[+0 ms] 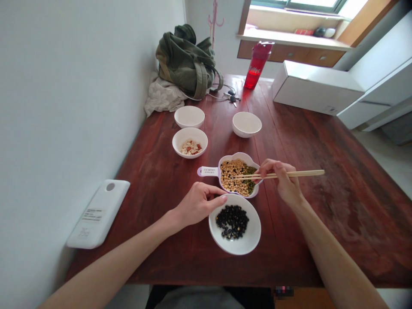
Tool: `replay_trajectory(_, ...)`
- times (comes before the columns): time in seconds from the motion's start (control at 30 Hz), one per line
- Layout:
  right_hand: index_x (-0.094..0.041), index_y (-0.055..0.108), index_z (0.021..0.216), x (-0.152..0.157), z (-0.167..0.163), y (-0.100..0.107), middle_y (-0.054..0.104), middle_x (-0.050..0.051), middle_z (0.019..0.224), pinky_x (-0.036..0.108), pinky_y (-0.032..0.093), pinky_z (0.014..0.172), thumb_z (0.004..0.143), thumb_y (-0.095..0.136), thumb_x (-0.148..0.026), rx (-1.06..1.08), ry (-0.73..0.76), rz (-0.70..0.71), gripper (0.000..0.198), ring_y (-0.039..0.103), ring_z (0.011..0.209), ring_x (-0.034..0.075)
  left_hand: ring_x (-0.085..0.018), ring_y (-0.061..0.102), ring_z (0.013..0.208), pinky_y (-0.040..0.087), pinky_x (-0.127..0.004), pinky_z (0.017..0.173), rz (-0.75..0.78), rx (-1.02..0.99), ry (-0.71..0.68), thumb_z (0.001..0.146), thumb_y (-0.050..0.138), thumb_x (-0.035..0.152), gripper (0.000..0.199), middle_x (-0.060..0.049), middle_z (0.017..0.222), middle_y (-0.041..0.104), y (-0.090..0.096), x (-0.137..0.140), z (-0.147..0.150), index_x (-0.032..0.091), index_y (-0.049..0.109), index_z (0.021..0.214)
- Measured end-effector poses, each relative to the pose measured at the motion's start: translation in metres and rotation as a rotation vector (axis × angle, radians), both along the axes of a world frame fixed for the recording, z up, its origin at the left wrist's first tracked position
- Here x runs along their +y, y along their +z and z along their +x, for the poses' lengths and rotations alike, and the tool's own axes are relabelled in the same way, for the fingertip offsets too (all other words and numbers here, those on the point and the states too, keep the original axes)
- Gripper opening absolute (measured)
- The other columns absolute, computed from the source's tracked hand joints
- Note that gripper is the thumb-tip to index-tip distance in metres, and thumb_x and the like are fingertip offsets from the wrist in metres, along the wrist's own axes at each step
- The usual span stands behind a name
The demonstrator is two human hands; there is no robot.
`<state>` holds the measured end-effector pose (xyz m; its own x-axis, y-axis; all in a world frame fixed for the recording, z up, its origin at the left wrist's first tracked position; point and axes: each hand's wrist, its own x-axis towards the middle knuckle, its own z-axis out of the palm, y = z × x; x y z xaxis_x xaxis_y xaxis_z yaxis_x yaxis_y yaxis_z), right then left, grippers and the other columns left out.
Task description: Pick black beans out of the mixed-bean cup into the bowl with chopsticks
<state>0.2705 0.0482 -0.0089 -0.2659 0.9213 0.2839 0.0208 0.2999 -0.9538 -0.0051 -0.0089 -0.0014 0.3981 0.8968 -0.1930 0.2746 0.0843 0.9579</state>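
My right hand (283, 178) is closed around a pair of chopsticks (305, 173). Their tips reach into a flower-shaped scoop (205, 171) with a lilac handle, among yellow soybeans (233, 166), green mung beans (250, 175) and a few dark beans. Just in front of the scoop stands a white bowl (236, 247) with black beans (233, 221) in it. At that bowl's upper left rim is my left hand (199, 204), thumb over the edge and index finger along its outside, close to the scoop. Whether the chopstick tips pinch a bean is too small to tell.
Behind the scoop are a bowl of chopped nuts (190, 155) and two more white bowls, one left (189, 112) and one right (247, 128). A white power bank (98, 216) lies by the wall. Farther back are a green bag (180, 64), keys (232, 98), a red bottle (255, 68) and a white box (315, 88).
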Motion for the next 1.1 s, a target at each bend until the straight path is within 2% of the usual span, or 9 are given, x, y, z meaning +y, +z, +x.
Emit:
replay_trajectory(0.4,-0.020,0.072,0.074,-0.002,-0.003,0.001,0.071,0.007,0.074,0.035,0.053,0.065,0.104,0.040,-0.045,-0.010,-0.044,0.016,0.051,0.071,0.073,0.021,-0.016,0.064,0.059,0.044,-0.022,0.050,0.004,0.006,-0.010,0.087,0.070,0.040,0.036,-0.009,0.073,0.076,0.000,0.000,-0.001,0.012,0.083,0.105)
replay_trajectory(0.63,-0.020,0.068,0.067,-0.002,-0.006,0.007,0.069,0.007,0.065,0.035,0.054,0.065,0.103,0.039,-0.049,0.068,-0.081,-0.019,0.054,0.070,0.071,0.022,-0.016,0.065,0.061,0.046,-0.022,0.051,0.001,0.001,-0.008,0.087,0.070,0.040,0.035,-0.009,0.074,0.077,0.000,0.000,0.000,0.012,0.083,0.104)
replay_trajectory(0.9,-0.020,0.068,0.068,-0.002,-0.003,0.012,0.069,0.007,0.068,0.036,0.054,0.066,0.103,0.040,-0.049,0.067,-0.052,-0.035,0.053,0.069,0.067,0.021,-0.017,0.065,0.063,0.047,-0.022,0.052,0.009,-0.019,-0.008,0.087,0.070,0.038,0.036,-0.010,0.078,0.078,0.000,-0.001,0.000,0.012,0.083,0.108)
replay_trajectory(1.1,-0.020,0.072,0.073,-0.002,0.000,0.002,0.072,0.008,0.073,0.035,0.055,0.063,0.102,0.042,-0.052,0.025,-0.031,-0.024,0.053,0.071,0.070,0.021,-0.015,0.064,0.060,0.045,-0.021,0.049,0.025,-0.017,-0.004,0.087,0.071,0.038,0.035,-0.009,0.077,0.078,-0.001,0.000,0.000,0.012,0.083,0.107)
